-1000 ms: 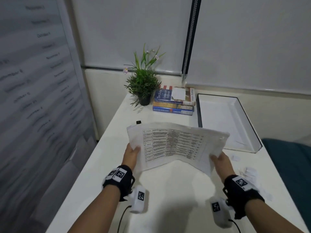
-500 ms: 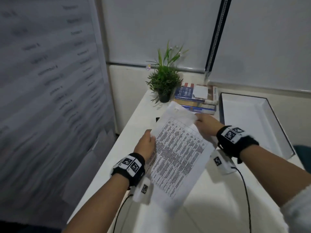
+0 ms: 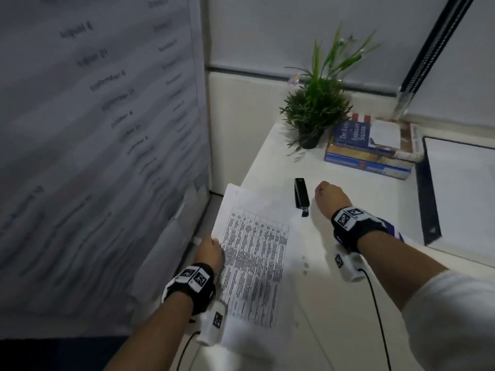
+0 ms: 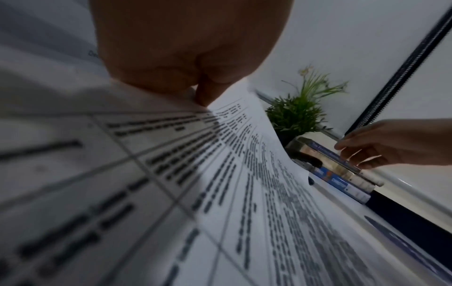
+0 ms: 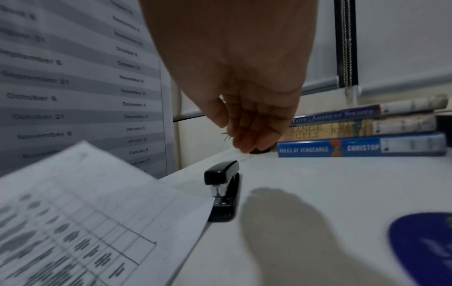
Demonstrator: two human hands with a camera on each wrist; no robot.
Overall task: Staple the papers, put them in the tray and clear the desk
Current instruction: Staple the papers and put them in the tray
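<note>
Your left hand [image 3: 210, 251] pinches the left edge of the white printed sheets of paper [image 3: 254, 261], holding them over the near-left part of the white desk [image 3: 348, 303]; keep that pinch firm so the pages stay squared. Just right of the sheets' far corner lies the small black stapler [image 3: 301, 196], flat on the desk, its mouth facing you. Your right hand [image 3: 330, 198] hovers beside it, fingers loosely extended and holding nothing. Take the stapler by its body, then feed the sheets' far corner fully into the mouth before pressing, so the staple catches every page. The white tray with a dark rim [image 3: 430, 210] waits at the far right, untouched.
</note>
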